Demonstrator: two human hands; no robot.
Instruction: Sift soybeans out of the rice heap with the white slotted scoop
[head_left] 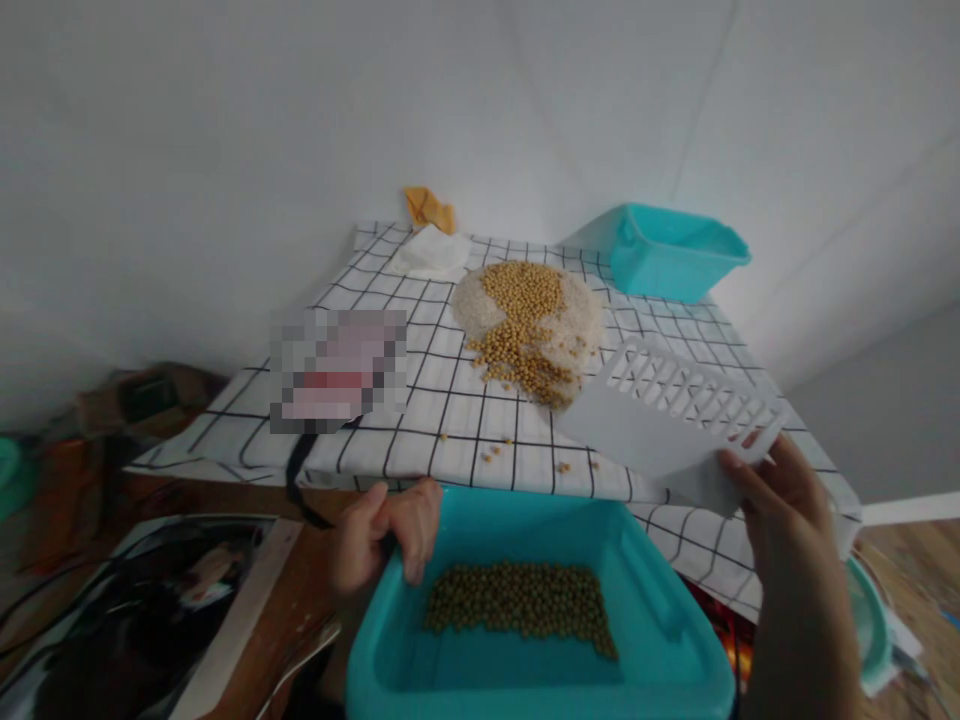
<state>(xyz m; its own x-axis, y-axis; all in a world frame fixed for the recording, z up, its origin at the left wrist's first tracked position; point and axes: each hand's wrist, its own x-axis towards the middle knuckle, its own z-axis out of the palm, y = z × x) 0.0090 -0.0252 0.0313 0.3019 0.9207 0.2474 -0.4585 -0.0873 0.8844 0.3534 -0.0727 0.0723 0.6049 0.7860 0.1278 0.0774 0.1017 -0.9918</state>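
Observation:
My left hand (pixel 390 532) is closed over the left rim of a turquoise plastic tub (pixel 540 703), held at the near table edge. Dark greenish-brown beans or peas (pixel 521 600) lie in a layer on the tub's bottom. My right hand (pixel 791 505) grips the right end of a flat pale plastic sheet (pixel 637 435) with a row of slots along its far edge. The sheet's left tip is beside a heap of yellow soybeans (pixel 523 290). Under and around the soybeans are fine pale grains (pixel 583 318), like rice. A few loose soybeans (pixel 491 455) dot the cloth near the edge.
A black-and-white checked cloth (pixel 420 400) covers the table. Another turquoise tub (pixel 675 265) stands at the back right. White cloth or paper (pixel 433 250) and a yellow cloth (pixel 429 208) lie at the back left. A blurred-out object (pixel 337 370) with a black strap rests on the left.

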